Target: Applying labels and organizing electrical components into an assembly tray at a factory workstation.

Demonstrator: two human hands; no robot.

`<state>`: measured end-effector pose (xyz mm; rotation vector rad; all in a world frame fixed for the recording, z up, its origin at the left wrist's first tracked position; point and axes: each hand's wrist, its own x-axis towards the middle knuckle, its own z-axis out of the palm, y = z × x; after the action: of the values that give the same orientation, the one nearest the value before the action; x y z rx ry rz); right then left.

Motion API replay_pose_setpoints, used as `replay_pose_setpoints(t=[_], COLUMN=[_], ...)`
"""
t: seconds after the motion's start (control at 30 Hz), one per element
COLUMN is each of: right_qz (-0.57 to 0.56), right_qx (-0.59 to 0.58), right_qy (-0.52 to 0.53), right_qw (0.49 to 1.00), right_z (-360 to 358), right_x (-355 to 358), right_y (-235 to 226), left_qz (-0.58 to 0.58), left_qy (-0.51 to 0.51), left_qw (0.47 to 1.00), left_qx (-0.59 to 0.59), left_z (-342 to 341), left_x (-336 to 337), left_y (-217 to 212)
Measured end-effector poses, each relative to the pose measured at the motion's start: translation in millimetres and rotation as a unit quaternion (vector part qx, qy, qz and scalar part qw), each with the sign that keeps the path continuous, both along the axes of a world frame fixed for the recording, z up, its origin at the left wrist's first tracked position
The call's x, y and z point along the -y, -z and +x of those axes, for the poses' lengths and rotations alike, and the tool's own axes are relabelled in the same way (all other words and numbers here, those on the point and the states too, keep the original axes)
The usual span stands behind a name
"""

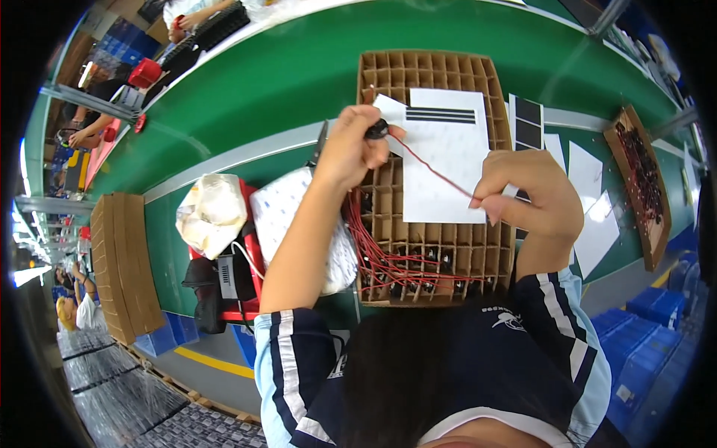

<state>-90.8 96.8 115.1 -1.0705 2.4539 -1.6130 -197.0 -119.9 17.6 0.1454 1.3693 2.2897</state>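
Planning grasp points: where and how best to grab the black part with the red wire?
Probably by its black body, from the left, as the left hand does: the thin red wire leaves it rightward, pinched by the right hand.

The wire (432,166) was red, its end component (376,130) black. The gridded cardboard tray (426,69) was brown, the paper sheet (448,145) white with black bars, the workbench (261,97) green — and the navy shirt (523,358) carried white sleeve stripes (290,373).
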Motion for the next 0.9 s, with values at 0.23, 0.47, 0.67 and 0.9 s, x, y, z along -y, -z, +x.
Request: replay_pose_setpoints(t=[0.23, 0.47, 0.67, 0.9], right_qz=[0.012, 0.051, 0.144, 0.268], right_qx=[0.018, 0.002, 0.018, -0.075], right_qy=[-0.168, -0.158, 0.126, 0.360], right_qw=[0.986, 0.986, 0.981, 0.891], right_z=[10.1, 15.6, 3.6, -37.8], right_x=[31.1, 25.0, -11.3, -54.6], right_y=[16.6, 15.9, 37.0, 106.9], left_qz=[0.050, 0.137, 0.010, -0.031], left_qy=[-0.039, 0.025, 0.197, 0.230], left_qw=[0.997, 0.987, 0.977, 0.972], left_qx=[0.037, 0.076, 0.076, -0.033], left_z=[-0.8, -6.6, 5.4, 18.1], left_x=[2.7, 7.3, 1.4, -26.2], left_y=[7.6, 9.9, 9.5, 14.9])
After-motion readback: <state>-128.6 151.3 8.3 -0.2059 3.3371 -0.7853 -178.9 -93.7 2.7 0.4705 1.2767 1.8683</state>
